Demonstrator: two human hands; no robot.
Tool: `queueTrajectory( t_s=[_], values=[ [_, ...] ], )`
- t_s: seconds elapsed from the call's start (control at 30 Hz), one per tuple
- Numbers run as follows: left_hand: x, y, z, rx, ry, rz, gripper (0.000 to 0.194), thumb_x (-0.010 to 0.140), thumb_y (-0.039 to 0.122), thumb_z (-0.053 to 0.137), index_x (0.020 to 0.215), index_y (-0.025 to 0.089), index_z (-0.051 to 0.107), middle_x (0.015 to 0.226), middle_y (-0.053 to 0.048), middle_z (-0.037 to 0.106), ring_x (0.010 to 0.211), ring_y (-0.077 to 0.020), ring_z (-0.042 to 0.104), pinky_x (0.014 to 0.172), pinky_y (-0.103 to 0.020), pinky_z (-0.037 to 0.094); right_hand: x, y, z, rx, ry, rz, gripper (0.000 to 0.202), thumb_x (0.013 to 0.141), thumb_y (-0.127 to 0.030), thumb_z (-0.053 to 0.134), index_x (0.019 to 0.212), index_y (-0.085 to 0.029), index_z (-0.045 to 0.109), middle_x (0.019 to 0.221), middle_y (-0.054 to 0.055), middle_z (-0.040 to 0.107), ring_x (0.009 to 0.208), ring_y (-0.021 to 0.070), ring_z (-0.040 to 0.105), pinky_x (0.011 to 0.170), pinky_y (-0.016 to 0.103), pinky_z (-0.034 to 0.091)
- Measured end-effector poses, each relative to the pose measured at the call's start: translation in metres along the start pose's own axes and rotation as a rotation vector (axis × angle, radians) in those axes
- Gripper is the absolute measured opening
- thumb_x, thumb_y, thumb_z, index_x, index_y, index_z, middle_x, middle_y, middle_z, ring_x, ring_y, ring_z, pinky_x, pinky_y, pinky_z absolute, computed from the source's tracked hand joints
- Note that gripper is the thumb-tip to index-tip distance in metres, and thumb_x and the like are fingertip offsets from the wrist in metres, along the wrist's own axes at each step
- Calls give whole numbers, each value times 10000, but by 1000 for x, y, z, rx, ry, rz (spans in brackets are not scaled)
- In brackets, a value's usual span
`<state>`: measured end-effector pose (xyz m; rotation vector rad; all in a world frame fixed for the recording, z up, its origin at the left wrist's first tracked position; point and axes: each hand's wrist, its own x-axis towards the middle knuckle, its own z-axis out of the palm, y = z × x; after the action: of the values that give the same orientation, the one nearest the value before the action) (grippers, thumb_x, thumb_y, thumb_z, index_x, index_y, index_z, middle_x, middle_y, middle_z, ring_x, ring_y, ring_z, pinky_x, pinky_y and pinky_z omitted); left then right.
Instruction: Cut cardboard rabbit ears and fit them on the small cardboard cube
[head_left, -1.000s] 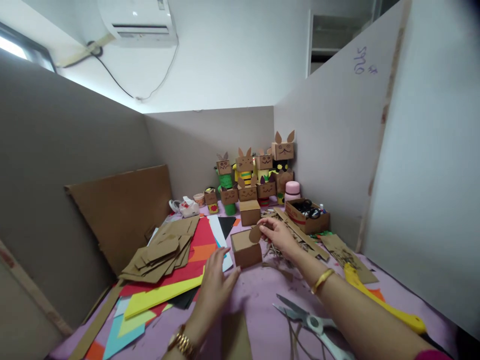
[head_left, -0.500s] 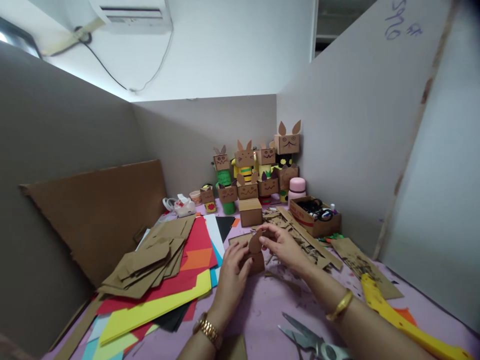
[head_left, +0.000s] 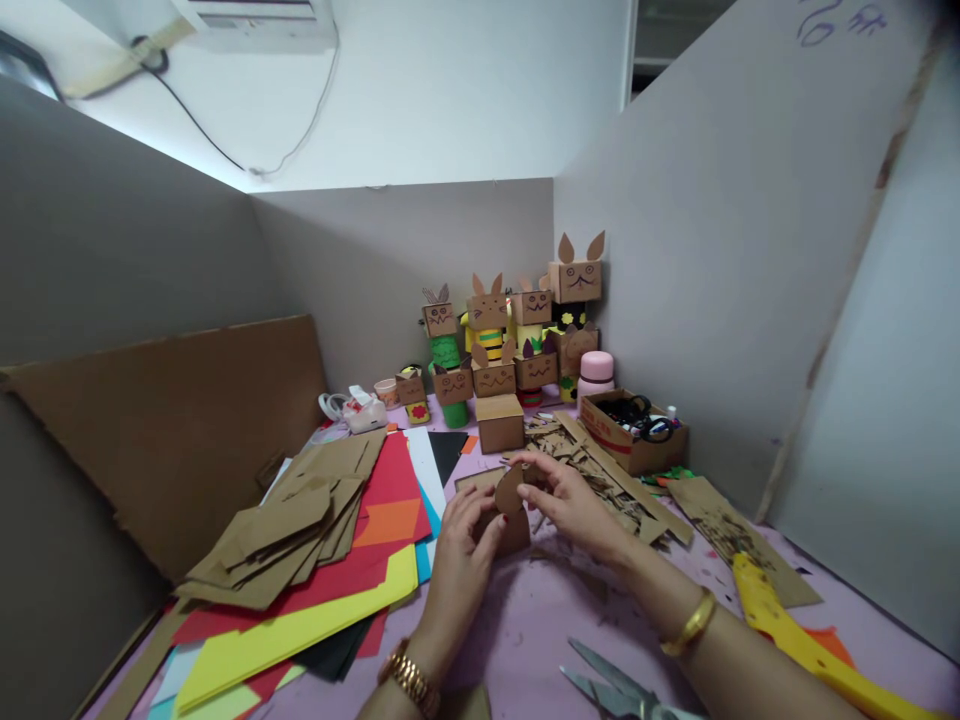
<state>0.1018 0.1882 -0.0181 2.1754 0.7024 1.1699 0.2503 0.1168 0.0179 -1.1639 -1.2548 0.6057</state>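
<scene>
At the middle of the purple table, my right hand (head_left: pixel 562 500) pinches a leaf-shaped cardboard piece (head_left: pixel 509 491) between thumb and fingers. It stands upright at the top of a small brown cardboard box (head_left: pixel 514 534). My left hand (head_left: pixel 466 540) is closed on the left side of that box, its thumb near the base of the leaf-shaped piece. The fingers partly hide the box. Just behind my hands sits another plain cardboard box (head_left: pixel 501 424).
Cardboard animal figures (head_left: pixel 491 372) stand at the back. Cardboard sheets (head_left: pixel 292 520) and coloured paper (head_left: pixel 300 625) lie left. Cardboard scraps (head_left: pixel 592 470), a box of supplies (head_left: pixel 637 445) and a yellow tool (head_left: pixel 795 635) are right. Open scissors (head_left: pixel 615 685) lie in front.
The camera view has shifted slightly. The leaf-shaped piece stays in my right hand at the box top, now a little lower and more upright. My left hand keeps its hold.
</scene>
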Motion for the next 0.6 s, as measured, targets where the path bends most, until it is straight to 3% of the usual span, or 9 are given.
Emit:
queueTrajectory(
  t_s=[0.13, 0.27, 0.43, 0.6],
  values=[
    [2, 3, 0, -26, 15, -36, 138, 822, 237, 516, 852, 193, 643, 1128, -107, 615, 1162, -246, 486, 1012, -485, 351, -1, -1, -1, -49, -37, -14, 363, 747, -151, 539, 1097, -238, 575, 989, 34, 622, 833, 179, 555, 661, 287, 453],
    [3, 3, 0, -43, 16, -54, 118, 810, 242, 527, 814, 187, 632, 1119, -115, 616, 1143, -252, 498, 1001, -480, 361, -1, 2, -3, -87, -54, 2, 561, 676, -78, 583, 1207, -222, 472, 892, 11, 614, 730, 152, 530, 662, 285, 437],
    [3, 4, 0, -50, 16, -54, 126, 808, 242, 524, 812, 188, 638, 1097, -112, 626, 1143, -251, 495, 1002, -475, 359, -2, 8, -5, -122, -91, 16, 379, 576, -84, 681, 935, -156, 585, 876, 24, 594, 679, 145, 504, 641, 286, 423],
    [3, 6, -2, -52, 19, -53, 131, 803, 249, 525, 812, 187, 641, 1121, -123, 620, 1154, -262, 490, 1008, -494, 346, -3, 7, -6, -124, -100, -16, 267, 727, -278, 642, 971, -173, 617, 945, 52, 642, 800, 189, 561, 723, 319, 440]
  ],
)
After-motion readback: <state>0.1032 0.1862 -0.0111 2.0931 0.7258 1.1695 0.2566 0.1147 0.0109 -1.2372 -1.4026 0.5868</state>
